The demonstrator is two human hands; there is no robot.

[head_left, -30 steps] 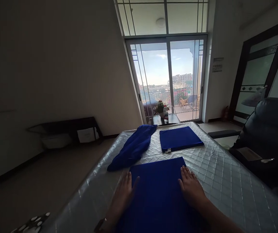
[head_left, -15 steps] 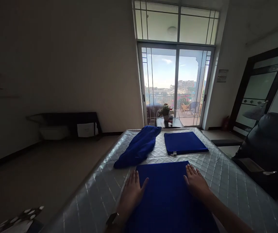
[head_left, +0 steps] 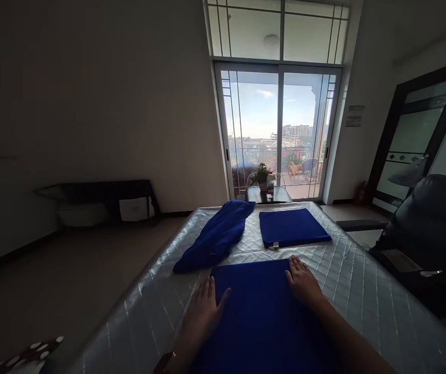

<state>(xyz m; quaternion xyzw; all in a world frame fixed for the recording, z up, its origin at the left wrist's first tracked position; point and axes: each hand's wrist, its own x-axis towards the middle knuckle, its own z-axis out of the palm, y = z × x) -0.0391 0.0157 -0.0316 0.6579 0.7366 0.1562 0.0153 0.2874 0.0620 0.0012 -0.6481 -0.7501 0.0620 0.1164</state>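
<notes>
A flat blue cloth lies spread before me on a silvery quilted table cover. Along its left edge rests my left hand, fingers stretched forward and thumb apart on the fabric. My right hand lies flat over the far right corner, its fingers extended too. Beyond the left hand is a loosely bunched blue cloth. Farther off to the right sits a neatly folded blue cloth with a small white tag at its near edge. The near end of the spread cloth runs out of view.
A small table with a potted plant and a bottle stands past the far edge, before a sliding glass door. On the right is a dark armchair. A low dark bench stands by the left wall.
The view has shifted slightly, so everything appears a little to the left. Both hands stay flat on the spread cloth's edges, and the other cloths have not moved.
</notes>
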